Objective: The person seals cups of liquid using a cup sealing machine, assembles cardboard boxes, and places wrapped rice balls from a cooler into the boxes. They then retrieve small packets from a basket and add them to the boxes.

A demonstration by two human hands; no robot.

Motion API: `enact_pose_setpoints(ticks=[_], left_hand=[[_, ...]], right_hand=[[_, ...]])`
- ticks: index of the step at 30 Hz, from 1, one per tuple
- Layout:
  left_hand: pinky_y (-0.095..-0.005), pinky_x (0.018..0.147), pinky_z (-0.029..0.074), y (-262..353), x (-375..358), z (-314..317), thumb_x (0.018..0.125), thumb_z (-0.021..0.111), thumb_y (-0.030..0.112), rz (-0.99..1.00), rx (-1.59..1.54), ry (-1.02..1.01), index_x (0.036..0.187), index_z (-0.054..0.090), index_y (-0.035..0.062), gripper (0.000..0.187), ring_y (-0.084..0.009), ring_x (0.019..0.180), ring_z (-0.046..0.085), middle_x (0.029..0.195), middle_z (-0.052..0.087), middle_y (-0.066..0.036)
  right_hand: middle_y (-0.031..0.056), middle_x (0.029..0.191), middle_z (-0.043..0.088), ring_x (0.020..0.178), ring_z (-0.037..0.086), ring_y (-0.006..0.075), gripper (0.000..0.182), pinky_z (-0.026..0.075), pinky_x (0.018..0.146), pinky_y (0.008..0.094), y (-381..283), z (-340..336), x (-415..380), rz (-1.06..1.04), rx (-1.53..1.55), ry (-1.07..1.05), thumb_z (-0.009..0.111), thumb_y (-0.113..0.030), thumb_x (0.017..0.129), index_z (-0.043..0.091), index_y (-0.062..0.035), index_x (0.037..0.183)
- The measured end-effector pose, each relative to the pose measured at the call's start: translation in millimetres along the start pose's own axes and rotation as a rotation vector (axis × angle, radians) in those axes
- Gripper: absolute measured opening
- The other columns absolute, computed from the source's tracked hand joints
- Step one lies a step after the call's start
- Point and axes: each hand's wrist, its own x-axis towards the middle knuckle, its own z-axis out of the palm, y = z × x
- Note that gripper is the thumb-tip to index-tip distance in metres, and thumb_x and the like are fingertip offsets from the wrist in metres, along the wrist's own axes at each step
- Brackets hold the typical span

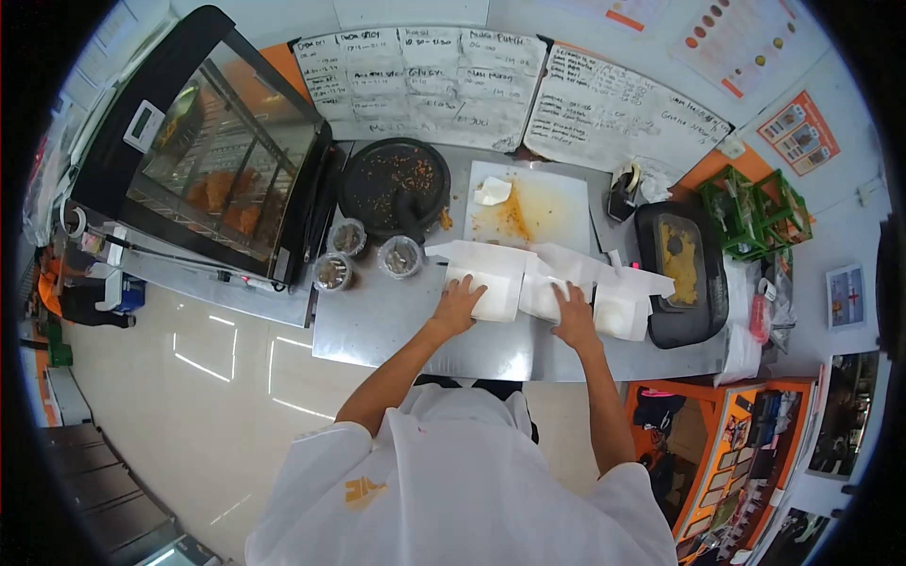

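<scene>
Three open white boxes stand side by side on the steel table (415, 330). My left hand (460, 306) rests with spread fingers on the left box (500, 294). At the middle box (538, 294), my right hand (574, 316) touches the right side, its fingers apart. The right box (620, 316) has its flaps raised and no hand on it. Behind the boxes lies a white cutting board (566, 203) with orange smears and a crumpled white piece (492, 191).
A black mortar (377, 179) and lidded cups (400, 257) stand left of the boxes. A glass food warmer (217, 151) is further left. On the right are a black tray (713, 311) with a container of yellow food (679, 262) and green baskets (736, 212).
</scene>
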Motion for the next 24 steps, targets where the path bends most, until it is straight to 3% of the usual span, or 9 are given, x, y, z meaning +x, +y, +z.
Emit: enact_pose_setpoints(ticks=[1,4,11,15,17,19,20,22,24], left_hand=[[-0.0566,0.108,0.043,5,-2,-6,0.074,0.084,0.016,-0.031,-0.026,-0.003,0.146,0.046,0.0221,0.082,-0.0472,0.137,0.035,0.154,0.031,-0.020],[-0.0558,0.108,0.044,2,1,1,0.074,0.084,0.017,-0.032,-0.027,0.034,0.146,0.046,0.0225,0.081,-0.0467,0.136,0.036,0.154,0.032,-0.019],[-0.0539,0.104,0.048,7,-9,0,0.074,0.085,0.018,-0.030,0.043,0.062,0.144,0.048,0.0203,0.080,-0.0455,0.135,0.037,0.151,0.033,-0.018],[-0.0549,0.104,0.048,16,-13,6,0.073,0.085,0.017,-0.041,0.041,0.078,0.145,0.047,0.0192,0.081,-0.0463,0.134,0.038,0.151,0.033,-0.019],[-0.0563,0.106,0.046,21,-13,9,0.072,0.085,0.016,-0.068,0.021,0.104,0.145,0.046,0.0184,0.083,-0.0471,0.136,0.035,0.153,0.032,-0.020],[-0.0571,0.107,0.044,23,-13,12,0.072,0.085,0.016,-0.080,0.022,0.112,0.145,0.046,0.0181,0.083,-0.0470,0.138,0.034,0.153,0.031,-0.020],[-0.0578,0.108,0.043,23,-14,14,0.072,0.085,0.015,-0.089,0.018,0.116,0.145,0.046,0.0179,0.083,-0.0468,0.140,0.032,0.154,0.030,-0.020],[-0.0587,0.109,0.041,25,-13,15,0.071,0.084,0.014,-0.104,0.037,0.116,0.146,0.046,0.0175,0.084,-0.0460,0.142,0.030,0.155,0.029,-0.020],[-0.0596,0.110,0.040,27,-12,18,0.071,0.084,0.013,-0.116,0.051,0.111,0.146,0.046,0.0170,0.085,-0.0451,0.144,0.029,0.157,0.027,-0.020]], right_hand=[[0.0278,0.152,0.037,0.137,0.041,0.0452,0.106,0.043,0.110,0.0494,-7,-2,6,0.008,-0.043,-0.077,0.090,-0.012,0.061,0.038,-0.0135,0.153],[0.0221,0.152,0.041,0.138,0.042,0.0419,0.095,0.044,0.109,0.0514,12,36,18,0.038,0.187,-0.127,0.082,-0.002,0.065,0.042,-0.0150,0.150],[0.0205,0.149,0.043,0.134,0.043,0.0423,0.081,0.041,0.113,0.0459,13,39,-4,-0.068,0.217,-0.143,0.064,0.012,0.071,0.046,-0.0120,0.146],[0.0219,0.151,0.042,0.137,0.041,0.0433,0.084,0.039,0.115,0.0472,11,16,-25,-0.141,0.174,-0.055,0.071,0.004,0.069,0.045,-0.0125,0.148],[0.0233,0.152,0.039,0.140,0.038,0.0437,0.094,0.039,0.115,0.0500,27,-13,-49,-0.009,0.420,0.130,0.079,-0.006,0.065,0.042,-0.0149,0.151],[0.0222,0.153,0.037,0.141,0.037,0.0416,0.103,0.036,0.117,0.0456,77,-17,-70,0.088,0.503,0.119,0.084,-0.007,0.060,0.040,-0.0151,0.152],[0.0223,0.157,0.032,0.145,0.032,0.0433,0.109,0.036,0.116,0.0525,94,-29,-81,0.244,0.400,-0.002,0.087,-0.011,0.059,0.036,-0.0174,0.155],[0.0231,0.161,0.026,0.147,0.026,0.0467,0.118,0.034,0.113,0.0626,117,-45,-81,0.344,0.137,-0.258,0.091,-0.014,0.055,0.031,-0.0203,0.157],[0.0230,0.162,0.022,0.148,0.023,0.0471,0.119,0.033,0.112,0.0672,138,-31,-74,0.240,0.090,-0.288,0.091,-0.013,0.056,0.030,-0.0219,0.157]])
